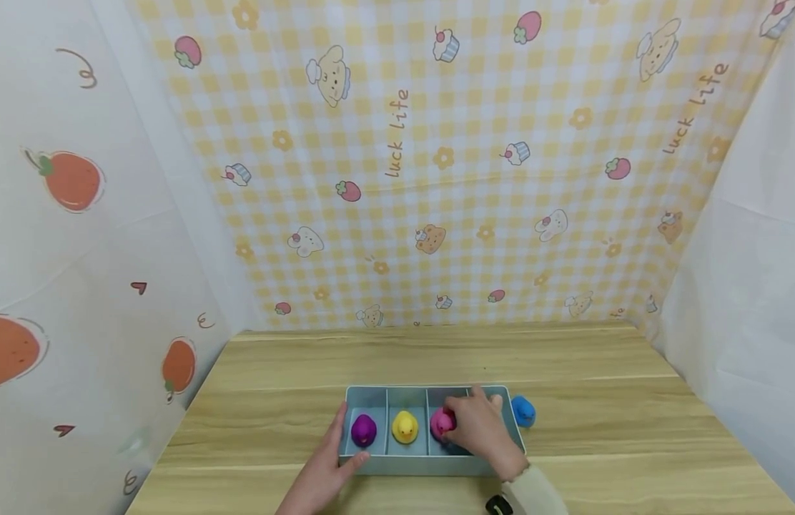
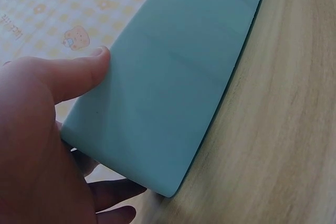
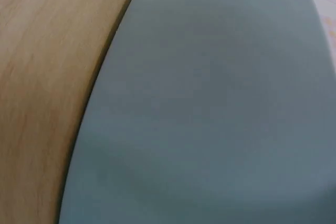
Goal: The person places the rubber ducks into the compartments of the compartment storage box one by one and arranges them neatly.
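A grey-blue divided box with several compartments in a row stands on the wooden table. My left hand grips its left end, the thumb on the front wall and the fingers around the corner. A purple toy duck sits in the leftmost compartment, a yellow toy duck in the one beside it. To the right of the yellow one, my right hand pinches a pink toy duck inside its compartment. This hand partly covers the rightmost compartment. In the right wrist view only the box wall and table show.
Just outside the box's right end, a blue toy duck lies on the table. A checked cloth hangs along the table's back edge, with pale cloths at the left and right sides.
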Available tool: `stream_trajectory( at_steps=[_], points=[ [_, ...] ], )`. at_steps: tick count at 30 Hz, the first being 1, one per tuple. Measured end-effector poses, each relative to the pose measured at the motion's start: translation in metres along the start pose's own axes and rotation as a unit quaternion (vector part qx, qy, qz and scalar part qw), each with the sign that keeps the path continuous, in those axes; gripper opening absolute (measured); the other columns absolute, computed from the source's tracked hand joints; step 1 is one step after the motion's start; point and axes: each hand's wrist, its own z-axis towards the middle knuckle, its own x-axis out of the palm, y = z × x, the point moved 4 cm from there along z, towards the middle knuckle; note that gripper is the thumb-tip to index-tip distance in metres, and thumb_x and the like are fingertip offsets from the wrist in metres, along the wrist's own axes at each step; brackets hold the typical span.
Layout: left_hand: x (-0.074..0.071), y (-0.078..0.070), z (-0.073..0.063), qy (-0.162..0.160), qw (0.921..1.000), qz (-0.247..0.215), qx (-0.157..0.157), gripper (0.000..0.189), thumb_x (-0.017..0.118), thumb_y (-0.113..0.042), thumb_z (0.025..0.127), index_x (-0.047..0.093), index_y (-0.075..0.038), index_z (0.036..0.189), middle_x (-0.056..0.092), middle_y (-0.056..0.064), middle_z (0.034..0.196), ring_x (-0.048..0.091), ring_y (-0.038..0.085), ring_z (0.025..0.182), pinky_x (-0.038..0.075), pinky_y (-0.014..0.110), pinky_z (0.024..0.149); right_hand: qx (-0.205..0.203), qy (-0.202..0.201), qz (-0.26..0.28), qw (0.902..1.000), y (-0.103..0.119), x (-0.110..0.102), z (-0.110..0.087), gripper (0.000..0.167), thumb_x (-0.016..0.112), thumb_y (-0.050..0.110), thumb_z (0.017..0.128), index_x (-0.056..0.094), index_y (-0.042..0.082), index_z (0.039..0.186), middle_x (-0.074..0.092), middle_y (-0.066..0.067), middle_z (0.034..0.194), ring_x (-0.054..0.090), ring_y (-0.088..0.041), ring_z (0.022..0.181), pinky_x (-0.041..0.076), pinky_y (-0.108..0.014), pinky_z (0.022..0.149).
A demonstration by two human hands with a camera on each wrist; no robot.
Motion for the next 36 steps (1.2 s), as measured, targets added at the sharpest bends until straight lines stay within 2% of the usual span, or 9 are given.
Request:
stream_trajectory(
  at_steps=[6,13,20,24,31,36],
  points=[
    [0.000,-0.002,0.000,0.004,1.0000,-0.003,-0.004,0.090,0.063,-0.041,0.090,0.009,-0.008,0.154,0.019,0.028,0.154,0.025,0.051,0.136,0.027,0.067,0.107,0.007,0.004,-0.006,1.0000,0.001,0.001,-0.001,0.030,0.089,0.025,0.061,0.063,0.020,0.074,0.066,0.005,0.072,0.038,-0.017,0.078,0.022,-0.035,0.061],
    [0.002,0.000,0.001,0.004,1.0000,0.002,0.001,0.089,0.062,-0.041,0.090,0.009,-0.009,0.154,0.019,0.029,0.154,0.026,0.052,0.136,0.027,0.067,0.107,0.008,0.007,-0.010,0.9999,0.000,-0.002,-0.003,0.034,0.091,0.028,0.058,0.068,0.017,0.080,0.069,0.003,0.079,0.039,-0.016,0.080,0.023,-0.036,0.062],
    [0.001,0.000,0.000,0.004,1.0000,0.001,-0.008,0.088,0.061,-0.043,0.090,0.009,-0.011,0.154,0.019,0.028,0.154,0.026,0.052,0.136,0.027,0.068,0.106,0.016,0.018,0.035,0.9991,-0.002,-0.013,-0.004,0.038,0.089,0.030,0.061,0.074,0.014,0.091,0.072,0.002,0.088,0.041,-0.016,0.083,0.023,-0.036,0.063],
    [0.000,-0.002,-0.001,0.004,1.0000,0.001,-0.005,0.089,0.061,-0.043,0.090,0.009,-0.011,0.154,0.019,0.029,0.154,0.026,0.052,0.136,0.027,0.068,0.106,0.016,0.004,0.054,0.9984,-0.005,-0.022,-0.004,0.034,0.088,0.029,0.065,0.075,0.014,0.092,0.073,0.003,0.089,0.043,-0.014,0.081,0.023,-0.038,0.066],
    [-0.001,-0.001,-0.002,0.002,1.0000,-0.001,-0.008,0.089,0.061,-0.043,0.090,0.009,-0.010,0.154,0.019,0.029,0.154,0.025,0.052,0.136,0.027,0.068,0.106,0.026,-0.009,0.090,0.9956,-0.010,-0.033,-0.006,0.030,0.085,0.029,0.069,0.076,0.018,0.095,0.073,0.007,0.090,0.044,-0.010,0.079,0.020,-0.035,0.064],
    [0.000,0.000,-0.001,0.002,1.0000,0.000,-0.010,0.089,0.062,-0.043,0.090,0.010,-0.010,0.154,0.019,0.029,0.154,0.025,0.052,0.136,0.027,0.068,0.106,0.041,-0.018,0.110,0.9929,-0.015,-0.041,-0.008,0.028,0.085,0.027,0.069,0.075,0.018,0.095,0.073,0.008,0.089,0.049,-0.014,0.086,0.022,-0.036,0.067]
  ],
)
